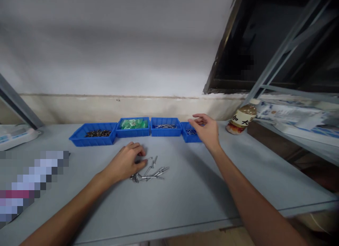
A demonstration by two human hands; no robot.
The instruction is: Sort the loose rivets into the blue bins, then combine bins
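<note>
1. Head view shows a grey bench with a white wall behind it, and both bare arms of the person reach forward over it.
2. The left hand lies palm down on the bench, its fingers bent and touching the left edge of a small heap of metal screws. Its grip is loosely curled on the heap; whether it holds one screw cannot be told.
3. The right hand hovers above the rightmost blue tray, the thumb and fingers spread apart, so this grip is open and holds nothing visible.
4. The heap of metal screws rests loose on the bench, in front of the row of trays and near the middle.
5. Four blue trays stand side by side near the wall: the first tray has dark small parts, the second tray has green parts, the third tray has silver pins.
6. A bottle with a brown drink stands at the right, near a metal shelf.
</note>
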